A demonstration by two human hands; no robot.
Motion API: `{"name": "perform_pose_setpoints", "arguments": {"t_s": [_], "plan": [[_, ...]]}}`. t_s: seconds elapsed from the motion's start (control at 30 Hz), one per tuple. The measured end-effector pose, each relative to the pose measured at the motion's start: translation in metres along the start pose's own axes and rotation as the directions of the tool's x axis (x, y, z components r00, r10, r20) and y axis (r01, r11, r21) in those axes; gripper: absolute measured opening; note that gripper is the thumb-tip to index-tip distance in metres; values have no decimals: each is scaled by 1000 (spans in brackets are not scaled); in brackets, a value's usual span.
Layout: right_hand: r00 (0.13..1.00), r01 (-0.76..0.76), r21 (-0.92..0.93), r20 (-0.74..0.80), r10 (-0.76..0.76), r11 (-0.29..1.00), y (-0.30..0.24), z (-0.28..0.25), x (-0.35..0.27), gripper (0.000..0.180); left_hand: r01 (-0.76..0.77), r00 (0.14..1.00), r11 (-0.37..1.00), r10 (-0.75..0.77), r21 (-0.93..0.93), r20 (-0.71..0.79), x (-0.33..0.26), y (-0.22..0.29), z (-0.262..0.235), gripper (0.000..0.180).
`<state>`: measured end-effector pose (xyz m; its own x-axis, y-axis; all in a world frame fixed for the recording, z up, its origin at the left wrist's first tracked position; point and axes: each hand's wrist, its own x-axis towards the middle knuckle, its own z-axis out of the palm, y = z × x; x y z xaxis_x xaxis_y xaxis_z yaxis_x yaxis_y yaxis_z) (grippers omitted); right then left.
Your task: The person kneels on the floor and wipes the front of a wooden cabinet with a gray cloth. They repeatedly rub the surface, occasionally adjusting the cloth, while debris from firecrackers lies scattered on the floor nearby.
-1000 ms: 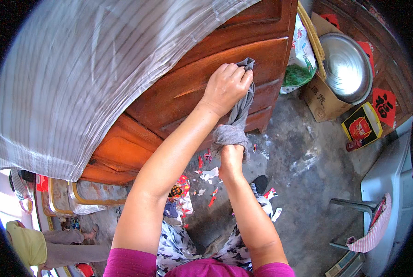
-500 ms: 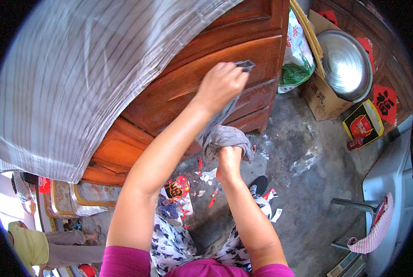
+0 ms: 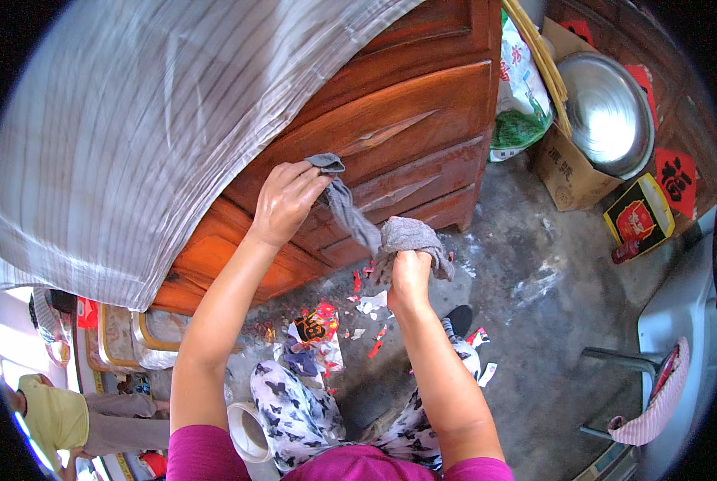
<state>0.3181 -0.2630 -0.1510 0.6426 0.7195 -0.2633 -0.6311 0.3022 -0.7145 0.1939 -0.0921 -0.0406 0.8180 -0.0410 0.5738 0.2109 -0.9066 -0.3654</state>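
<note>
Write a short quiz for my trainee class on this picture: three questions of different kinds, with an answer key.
1. Short answer: What single thing do the left hand and the right hand both hold?
2. True or false: In this view, the round metal basin is to the right of the wooden cabinet.
3. Fill in the blank: The pale sheet draped beside the left arm is patterned with ____.

Key:
1. A gray cloth, bunched at the right hand and running in a twisted strip to the left.
2. True.
3. Stripes.
</note>
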Motion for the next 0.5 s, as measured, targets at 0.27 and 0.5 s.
{"name": "perform_pose_setpoints", "arguments": {"t_s": [0.27,0.5], "plan": [[999,40,1,-6,-40,999,-4,16,-11,20,-35,997,995,28,-92,-76,65,19,34,34],[998,50,7,-47,-50,999,-5,9,-9,22,-83,996,996,83,13,-15,30,4,20,25]]}}
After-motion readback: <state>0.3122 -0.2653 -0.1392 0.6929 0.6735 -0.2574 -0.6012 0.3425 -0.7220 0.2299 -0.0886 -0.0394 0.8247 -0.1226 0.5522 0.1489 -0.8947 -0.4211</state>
